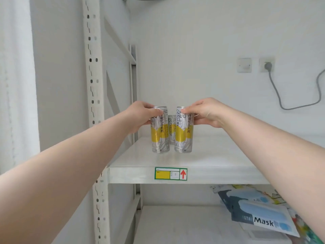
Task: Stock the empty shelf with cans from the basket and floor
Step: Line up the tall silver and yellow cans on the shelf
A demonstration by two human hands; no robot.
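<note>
— Forearms come in from both sides. What do the hands hold?
— The left hand grips the left can by its top, and the right hand grips the right can the same way. Both stand upright and close together at the shelf's left, fingers on their outer sides. A third can stands just behind.
— Set down?
— Probably; the bases seem to touch.

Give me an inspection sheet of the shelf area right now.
Surface: white shelf, label with red arrow on its front edge.
Job's things: left can and right can upright near the front; back can behind their gap.
Clutter: Mask packs on the lower shelf.
Hands: left hand grips left can's top; right hand grips right can's top.
Cables: grey cable hangs from wall socket.
Surroundings: white wall, slotted post at left.
</note>
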